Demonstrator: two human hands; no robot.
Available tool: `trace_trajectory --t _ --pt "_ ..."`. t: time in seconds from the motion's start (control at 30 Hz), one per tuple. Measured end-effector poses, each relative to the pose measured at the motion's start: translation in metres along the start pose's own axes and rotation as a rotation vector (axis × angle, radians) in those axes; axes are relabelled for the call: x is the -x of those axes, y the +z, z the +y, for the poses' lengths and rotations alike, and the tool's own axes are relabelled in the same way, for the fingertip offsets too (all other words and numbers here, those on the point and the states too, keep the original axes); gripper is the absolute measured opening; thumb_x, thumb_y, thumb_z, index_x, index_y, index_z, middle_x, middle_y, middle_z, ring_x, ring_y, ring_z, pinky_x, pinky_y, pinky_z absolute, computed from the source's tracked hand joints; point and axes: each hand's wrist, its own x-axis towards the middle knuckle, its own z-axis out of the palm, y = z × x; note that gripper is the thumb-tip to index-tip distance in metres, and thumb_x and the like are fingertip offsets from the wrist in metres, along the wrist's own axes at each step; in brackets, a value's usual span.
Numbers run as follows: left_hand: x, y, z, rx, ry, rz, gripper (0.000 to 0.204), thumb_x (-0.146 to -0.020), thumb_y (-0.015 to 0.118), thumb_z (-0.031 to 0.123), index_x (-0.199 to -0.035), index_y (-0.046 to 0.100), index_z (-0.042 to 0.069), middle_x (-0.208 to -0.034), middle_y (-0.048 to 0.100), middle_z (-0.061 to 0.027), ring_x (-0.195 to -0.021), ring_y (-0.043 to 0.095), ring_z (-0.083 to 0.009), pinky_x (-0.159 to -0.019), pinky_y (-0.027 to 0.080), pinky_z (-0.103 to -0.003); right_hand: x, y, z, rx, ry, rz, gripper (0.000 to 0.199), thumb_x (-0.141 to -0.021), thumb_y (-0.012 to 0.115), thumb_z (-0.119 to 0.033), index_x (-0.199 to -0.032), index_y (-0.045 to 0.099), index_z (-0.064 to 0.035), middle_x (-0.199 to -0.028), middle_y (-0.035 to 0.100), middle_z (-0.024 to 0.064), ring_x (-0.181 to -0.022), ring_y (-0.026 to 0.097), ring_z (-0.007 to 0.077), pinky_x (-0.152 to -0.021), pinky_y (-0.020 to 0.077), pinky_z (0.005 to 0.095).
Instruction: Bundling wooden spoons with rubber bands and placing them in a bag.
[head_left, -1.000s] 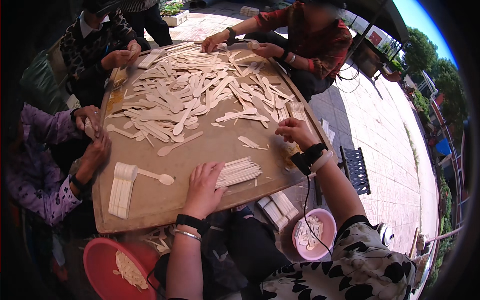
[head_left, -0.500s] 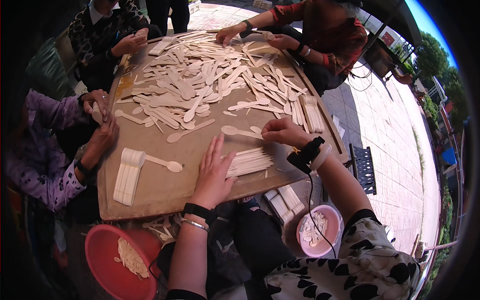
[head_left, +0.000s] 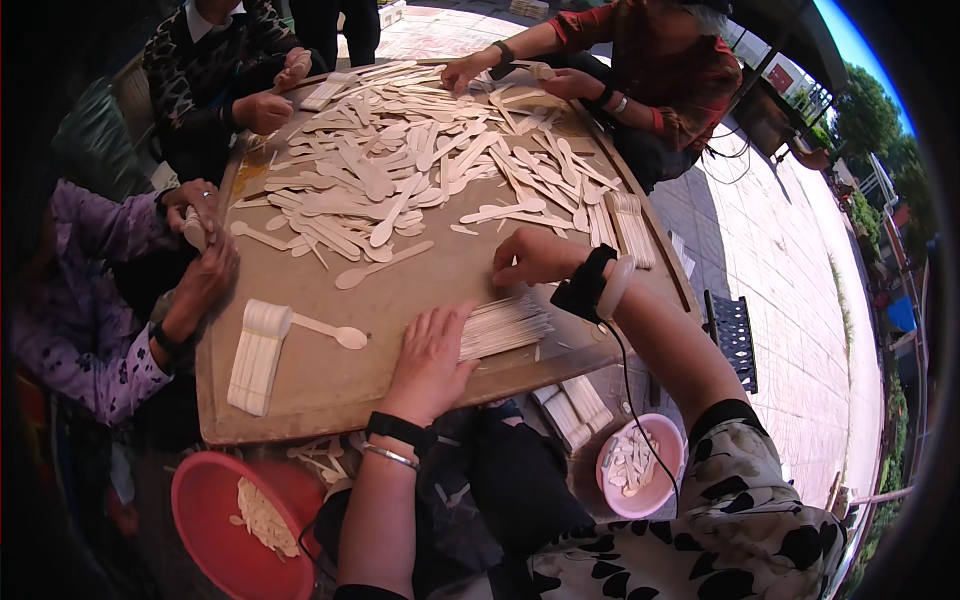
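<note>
A stack of thin wooden spoons (head_left: 505, 328), set on edge, lies near the front of the table. My left hand (head_left: 432, 362) is cupped round its left end, the fingers on the far side and the thumb on the near side. Just beyond the stack is my right hand (head_left: 540, 258), its fingers curled and pressed together; whether a spoon is in them is hidden. A loose wooden spoon (head_left: 385, 264) lies beyond my left hand. Farther off spreads a large heap of wooden spoons (head_left: 370, 185).
A banded bundle of spoons (head_left: 258, 360) with one spoon (head_left: 345, 337) beside it stands at left. More stacked spoons (head_left: 630, 232) lie at the right edge. Below the table are a red basin (head_left: 200, 520) and a pink basin (head_left: 668, 490). Three co-workers sit round the table (head_left: 310, 400).
My right hand has moved left and slightly nearer; the spoon beside its fingers no longer shows. My left hand's fingers have drawn together at the stack's end. The far-left co-worker's hands have moved apart.
</note>
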Motion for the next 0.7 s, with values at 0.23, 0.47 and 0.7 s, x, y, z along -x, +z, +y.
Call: trace_trajectory --t 0.23,0.47,0.7 --pt "-0.002 0.002 0.003 -0.011 0.061 0.035 0.071 -0.075 0.078 0.01 -0.14 0.049 0.007 -0.13 0.052 -0.0132 -0.126 0.045 -0.0339 -0.106 0.037 -0.044 -0.058 -0.012 0.059 0.377 -0.009 0.586 0.024 -0.079 0.071 -0.012 -0.103 0.075 -0.0117 -0.106 0.068 0.0137 -0.101 0.065 0.0357 -0.086 0.0528 0.044" --pt "-0.001 0.003 -0.001 0.017 0.05 0.025 0.069 -0.074 0.078 0.01 -0.138 0.051 0.007 -0.128 0.052 -0.0125 -0.123 0.046 -0.0336 -0.105 0.037 -0.044 -0.048 -0.028 0.048 0.425 0.093 0.491 0.018 -0.078 0.072 -0.012 -0.096 0.074 -0.01 -0.093 0.07 0.0128 -0.09 0.067 0.0347 -0.079 0.0538 0.043" --pt "-0.001 0.004 -0.001 0.027 -0.004 0.018 0.069 -0.074 0.078 0.011 -0.137 0.05 0.006 -0.127 0.052 -0.0129 -0.123 0.046 -0.034 -0.106 0.037 -0.044 0.025 -0.046 0.041 -0.971 -0.032 0.657 0.015 -0.088 0.072 -0.01 -0.099 0.066 -0.0014 -0.09 0.069 0.007 -0.076 0.068 0.0149 -0.067 0.0561 0.0269"
